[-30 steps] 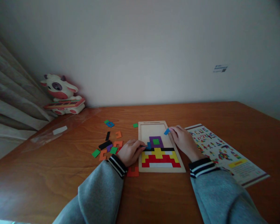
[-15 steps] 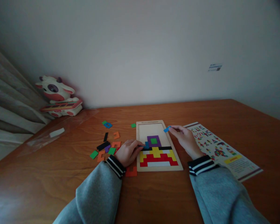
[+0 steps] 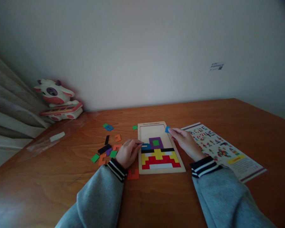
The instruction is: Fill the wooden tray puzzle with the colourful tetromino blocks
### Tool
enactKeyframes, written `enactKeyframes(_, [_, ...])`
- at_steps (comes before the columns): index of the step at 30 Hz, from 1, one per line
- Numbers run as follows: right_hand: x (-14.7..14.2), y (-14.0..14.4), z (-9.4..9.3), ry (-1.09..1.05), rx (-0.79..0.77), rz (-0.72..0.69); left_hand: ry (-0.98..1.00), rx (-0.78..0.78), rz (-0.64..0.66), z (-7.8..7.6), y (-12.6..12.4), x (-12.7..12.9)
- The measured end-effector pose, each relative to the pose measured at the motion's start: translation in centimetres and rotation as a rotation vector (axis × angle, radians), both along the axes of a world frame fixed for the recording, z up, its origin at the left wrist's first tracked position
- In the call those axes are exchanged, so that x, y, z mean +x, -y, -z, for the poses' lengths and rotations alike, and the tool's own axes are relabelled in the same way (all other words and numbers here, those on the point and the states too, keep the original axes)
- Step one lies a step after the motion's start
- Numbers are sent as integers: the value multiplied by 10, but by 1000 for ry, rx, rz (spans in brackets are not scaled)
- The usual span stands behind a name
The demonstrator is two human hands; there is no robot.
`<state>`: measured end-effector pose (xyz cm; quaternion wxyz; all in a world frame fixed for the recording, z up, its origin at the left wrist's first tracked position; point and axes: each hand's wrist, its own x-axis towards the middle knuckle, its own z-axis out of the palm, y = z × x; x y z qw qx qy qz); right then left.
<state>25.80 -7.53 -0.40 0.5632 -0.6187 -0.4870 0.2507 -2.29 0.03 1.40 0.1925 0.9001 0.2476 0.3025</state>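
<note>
A wooden puzzle tray (image 3: 162,171) lies between my hands, its lower part filled with red, white, yellow and black pieces. Above these sit a purple square frame (image 3: 151,143) with a green piece (image 3: 155,142) inside it, and a blue piece (image 3: 146,147) against its left side. My left hand (image 3: 128,153) is pinched at the tray's left edge, beside that blue piece. A thin dark sliver shows at its fingertips, too small to name. Over the tray's upper right edge, my right hand (image 3: 185,141) holds a small blue puzzle piece (image 3: 167,129) between thumb and fingers.
Loose pieces lie left of the tray, among them a black bar (image 3: 104,149), a green piece (image 3: 95,158) and an orange piece (image 3: 133,174). A printed pattern sheet (image 3: 245,167) is at the right. A cow toy (image 3: 57,99) stands at the back left by the curtain.
My left hand has drawn back slightly left and up, uncovering more of the blue piece in the tray. The right hand's blue piece has shifted a little left and turned.
</note>
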Motion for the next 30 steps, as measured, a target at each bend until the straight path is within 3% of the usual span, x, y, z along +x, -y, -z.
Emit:
enactKeyframes(10, [1, 10, -4, 447, -198, -68, -59, 32, 14, 3, -2, 0])
enactKeyframes(15, [-3, 7, 1, 666, -159, -32, -72, 39, 25, 3, 1, 1])
enactKeyframes(30, [-4, 13, -1, 773, -156, -117, -84, 51, 1, 7, 0, 0])
